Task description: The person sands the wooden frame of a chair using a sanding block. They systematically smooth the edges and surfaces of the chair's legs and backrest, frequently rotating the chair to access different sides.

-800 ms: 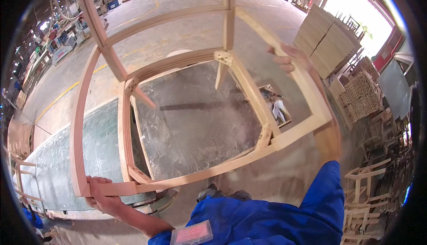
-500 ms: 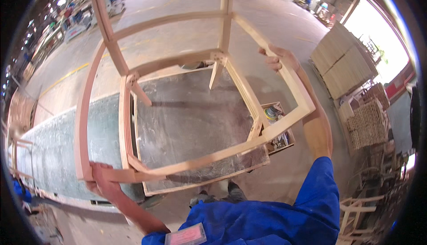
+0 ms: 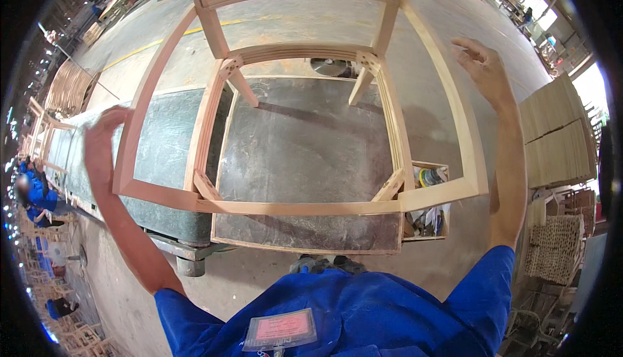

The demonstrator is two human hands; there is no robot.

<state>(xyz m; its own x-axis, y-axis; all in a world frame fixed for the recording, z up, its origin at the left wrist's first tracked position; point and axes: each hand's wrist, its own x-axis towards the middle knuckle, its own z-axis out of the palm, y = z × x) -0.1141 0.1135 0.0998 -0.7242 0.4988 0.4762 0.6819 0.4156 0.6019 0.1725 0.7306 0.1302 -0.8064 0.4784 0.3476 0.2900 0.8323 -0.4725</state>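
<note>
An unfinished wooden armchair frame (image 3: 298, 208) sits on a dark-topped workbench (image 3: 305, 156) between a worker's empty right hand (image 3: 481, 65), loosely curled just outside the frame, and left hand (image 3: 106, 125), fingers bent at its edge, grip impossible to tell.

Between my left fingers (image 3: 121, 112) and right fingers (image 3: 468, 49), the chair (image 3: 298, 208) is pale wood, its left armrest (image 3: 154, 75) pinkish tan, its right armrest (image 3: 448, 78) creamier yellow, its rear corner blocks (image 3: 368, 62) dotted dark. Between my two sets of fingers, the dark surface (image 3: 305, 143) is grey, smeared whitish; nearer my left fingers, the green surface (image 3: 167, 136) is muted and pale-scuffed. A yellow stripe (image 3: 144, 46) crosses grey floor (image 3: 259, 33) beyond my left fingers. Brown boards (image 3: 558, 149) lie right of my right fingers. Nearer me than all my fingers, my shirt (image 3: 402, 311) is blue, its badge (image 3: 285, 326) pink.
</note>
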